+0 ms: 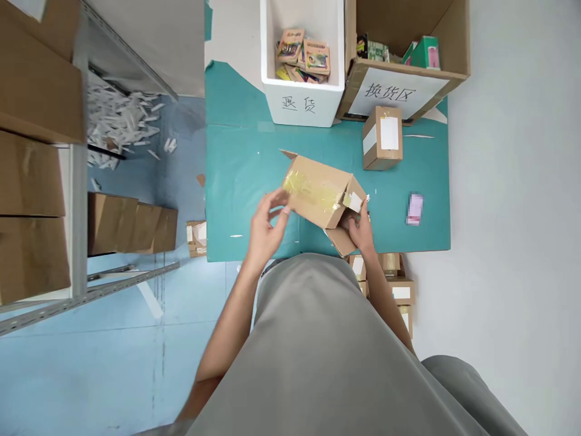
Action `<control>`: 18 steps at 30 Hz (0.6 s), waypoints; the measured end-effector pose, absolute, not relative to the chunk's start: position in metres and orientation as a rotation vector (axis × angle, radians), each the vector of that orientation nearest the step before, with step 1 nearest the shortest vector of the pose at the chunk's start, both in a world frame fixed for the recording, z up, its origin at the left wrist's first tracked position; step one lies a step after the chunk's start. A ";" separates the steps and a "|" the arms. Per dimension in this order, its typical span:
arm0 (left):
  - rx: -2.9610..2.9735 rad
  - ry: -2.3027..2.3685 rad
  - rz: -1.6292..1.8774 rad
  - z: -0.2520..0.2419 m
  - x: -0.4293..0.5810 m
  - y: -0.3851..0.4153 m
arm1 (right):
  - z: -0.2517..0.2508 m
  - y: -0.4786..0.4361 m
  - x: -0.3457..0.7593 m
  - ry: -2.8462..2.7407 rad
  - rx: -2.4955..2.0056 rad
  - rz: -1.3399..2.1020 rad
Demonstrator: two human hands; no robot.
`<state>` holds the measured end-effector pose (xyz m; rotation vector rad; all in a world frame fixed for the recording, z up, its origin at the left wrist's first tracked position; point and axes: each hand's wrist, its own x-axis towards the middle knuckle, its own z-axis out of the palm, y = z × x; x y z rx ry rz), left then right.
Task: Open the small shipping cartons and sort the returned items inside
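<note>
Open carton [318,184] held at one end

The carton is over the teal table [236,175], near the body [313,339], likely for easy handling. The right hand [361,232] grips its open end, seemingly steadying it; the left hand [267,225], fingers parted, is at the other end, contact unclear. Beyond, a small box [382,142] stands before a large box [455,36].
</note>
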<state>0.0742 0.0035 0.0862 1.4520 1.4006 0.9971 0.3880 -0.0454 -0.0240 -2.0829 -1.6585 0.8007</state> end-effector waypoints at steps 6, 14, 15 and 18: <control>1.309 1.476 0.554 0.065 0.049 0.047 | -0.012 -0.046 0.380 -1.590 -2.117 0.820; 0.913 1.451 0.545 0.023 0.052 0.031 | -0.002 -0.062 0.396 -1.592 -2.059 1.075; 0.899 1.520 0.589 0.020 0.054 0.028 | -0.003 -0.065 0.399 -1.577 -2.049 1.120; 0.865 1.632 0.726 0.017 0.059 0.022 | -0.008 -0.069 0.400 -1.472 -2.064 1.204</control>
